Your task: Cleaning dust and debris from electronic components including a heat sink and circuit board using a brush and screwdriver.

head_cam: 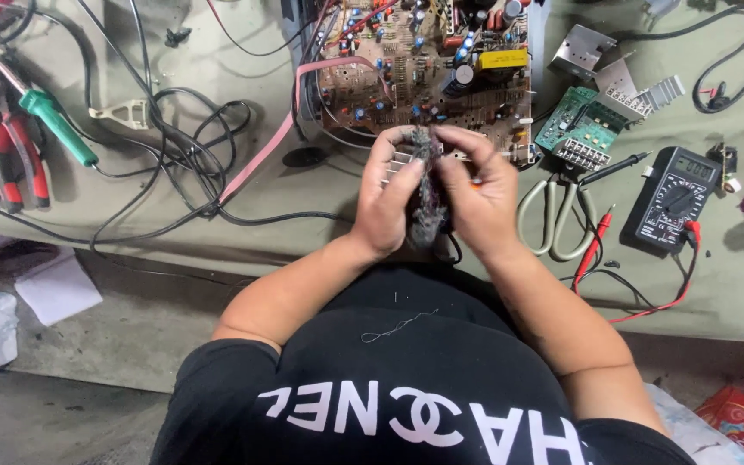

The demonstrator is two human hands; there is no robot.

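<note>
at the centre of the frame, over a grey-green workbench [217, 198], a person's two bare hands meet just below a large brown circuit board [424, 69] crowded with capacitors. the left hand [393, 194] and right hand [475, 198] both pinch a dark grey, fuzzy wad [428, 202] between fingers and thumbs, each hand closed on it from its own side. the wad looks matted and stringy, speckled with lighter flecks, hanging slightly below the fingers. it appears light, soft and easily crushed, likely to shed or tear if pulled hard; a gentle pinch at its thicker middle seems the safest hold. right of centre lie pale-handled scissors [553, 215], then a black multimeter [673, 194] with red leads. at upper left rests a green-handled tool [58, 125] among tangled black cables [174, 138].
</note>
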